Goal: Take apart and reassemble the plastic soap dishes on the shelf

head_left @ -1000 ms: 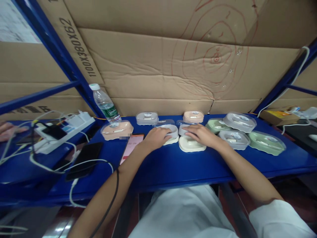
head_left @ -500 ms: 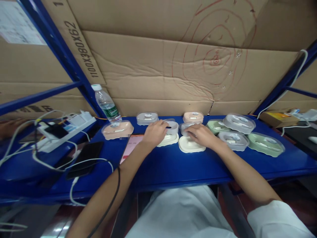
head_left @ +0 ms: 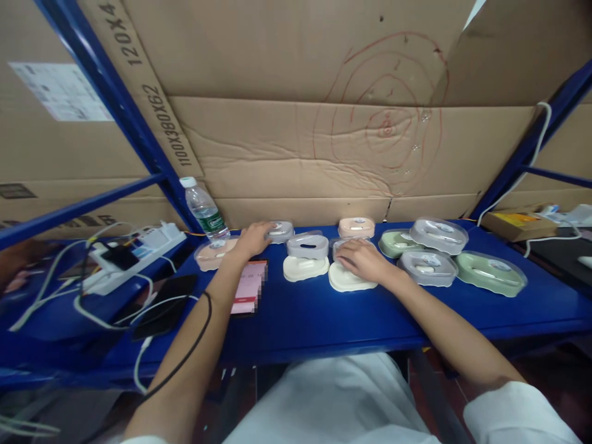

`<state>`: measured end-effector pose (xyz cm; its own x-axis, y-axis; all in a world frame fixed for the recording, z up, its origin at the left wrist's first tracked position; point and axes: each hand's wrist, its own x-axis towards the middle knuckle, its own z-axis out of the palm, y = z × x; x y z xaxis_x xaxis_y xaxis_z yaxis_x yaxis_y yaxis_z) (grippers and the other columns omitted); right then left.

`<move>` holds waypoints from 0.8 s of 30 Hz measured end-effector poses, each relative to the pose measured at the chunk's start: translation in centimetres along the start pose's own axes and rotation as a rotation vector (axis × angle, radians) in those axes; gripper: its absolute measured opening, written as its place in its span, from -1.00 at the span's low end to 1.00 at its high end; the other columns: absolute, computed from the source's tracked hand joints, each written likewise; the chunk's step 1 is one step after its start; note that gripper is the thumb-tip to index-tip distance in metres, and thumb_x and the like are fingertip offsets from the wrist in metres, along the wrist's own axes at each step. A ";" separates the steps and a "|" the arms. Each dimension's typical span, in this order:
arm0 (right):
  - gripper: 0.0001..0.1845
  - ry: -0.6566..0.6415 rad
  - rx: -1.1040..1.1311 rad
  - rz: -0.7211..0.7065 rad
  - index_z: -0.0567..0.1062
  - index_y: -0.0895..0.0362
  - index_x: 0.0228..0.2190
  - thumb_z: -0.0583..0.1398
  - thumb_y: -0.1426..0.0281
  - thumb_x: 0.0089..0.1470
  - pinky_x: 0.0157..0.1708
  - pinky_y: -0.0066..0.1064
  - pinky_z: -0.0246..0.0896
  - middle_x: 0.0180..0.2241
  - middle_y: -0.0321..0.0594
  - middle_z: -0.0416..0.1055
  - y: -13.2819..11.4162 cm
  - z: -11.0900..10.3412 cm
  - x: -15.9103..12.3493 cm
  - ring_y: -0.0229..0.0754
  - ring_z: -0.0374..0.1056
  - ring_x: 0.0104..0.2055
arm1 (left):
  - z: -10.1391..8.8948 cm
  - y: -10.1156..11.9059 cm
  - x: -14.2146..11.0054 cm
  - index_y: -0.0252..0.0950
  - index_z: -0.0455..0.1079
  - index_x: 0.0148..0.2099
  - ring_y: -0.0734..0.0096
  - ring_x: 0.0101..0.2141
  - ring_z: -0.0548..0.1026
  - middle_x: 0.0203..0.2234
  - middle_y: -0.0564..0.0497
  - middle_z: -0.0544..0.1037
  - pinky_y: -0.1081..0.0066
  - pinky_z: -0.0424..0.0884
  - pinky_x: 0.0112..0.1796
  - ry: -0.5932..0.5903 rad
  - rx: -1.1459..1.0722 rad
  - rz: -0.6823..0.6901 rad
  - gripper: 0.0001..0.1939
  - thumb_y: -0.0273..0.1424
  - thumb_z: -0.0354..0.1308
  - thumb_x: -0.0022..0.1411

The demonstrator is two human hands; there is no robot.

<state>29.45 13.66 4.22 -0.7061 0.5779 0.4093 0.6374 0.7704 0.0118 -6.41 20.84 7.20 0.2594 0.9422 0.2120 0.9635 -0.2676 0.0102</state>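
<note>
My left hand (head_left: 252, 239) reaches to the back of the blue shelf (head_left: 324, 314), its fingers curled on the left end of a small grey lidded box (head_left: 282, 231). A peach box (head_left: 210, 253) lies just left of that hand. My right hand (head_left: 363, 259) lies flat, fingers stretched, over a clear lid (head_left: 339, 245) and a cream box (head_left: 345, 280). Between the hands a second cream box (head_left: 305, 268) carries a grey lid (head_left: 308, 245) with nothing touching it.
A peach box (head_left: 356, 227), green boxes (head_left: 490, 272) and clear-lidded boxes (head_left: 437, 234) fill the right side. A water bottle (head_left: 203, 209), a phone with a pink screen (head_left: 247, 290), a black phone (head_left: 164, 299) and a power strip with cables (head_left: 134, 250) lie left. Cardboard walls the back.
My left hand has left the cream box with the grey lid and moved back and left to the grey lidded box. My right hand has stayed on its cream box. The view tilted up.
</note>
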 end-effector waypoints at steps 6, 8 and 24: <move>-0.73 0.004 0.018 0.000 0.63 0.11 -0.10 0.12 0.37 0.42 0.03 -0.19 0.27 -0.06 -0.07 0.61 0.0 0.1 -0.1 0.00 0.50 0.00 | -0.4 0.4 -0.9 -0.15 0.48 0.19 0.07 0.16 0.48 0.12 -0.12 0.58 0.16 0.34 0.16 0.072 0.015 -0.012 -0.67 -0.28 0.09 0.47; -0.73 0.006 0.029 0.003 0.64 0.10 -0.11 0.12 0.36 0.42 0.03 -0.17 0.27 -0.06 -0.07 0.61 0.0 0.1 -0.1 0.01 0.50 0.00 | -0.6 0.8 -1.1 -0.21 0.49 0.18 -0.01 0.19 0.45 0.13 -0.20 0.55 0.10 0.31 0.17 0.109 0.035 -0.046 -0.65 -0.32 0.00 0.49; -0.72 -0.020 0.059 -0.002 0.64 0.11 -0.10 0.11 0.38 0.41 0.02 -0.15 0.33 -0.03 -0.05 0.59 -0.2 -0.2 -0.1 0.02 0.51 -0.01 | 2.2 1.3 -0.8 -0.27 0.41 0.22 0.15 0.02 0.55 0.13 -0.15 0.50 0.05 0.56 0.00 -0.076 0.021 0.062 -0.60 -0.23 0.23 0.44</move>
<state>29.43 13.44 4.36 -0.7136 0.5814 0.3908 0.6174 0.7855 -0.0412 -5.25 20.19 4.88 0.3224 0.9367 0.1367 0.9463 -0.3226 -0.0215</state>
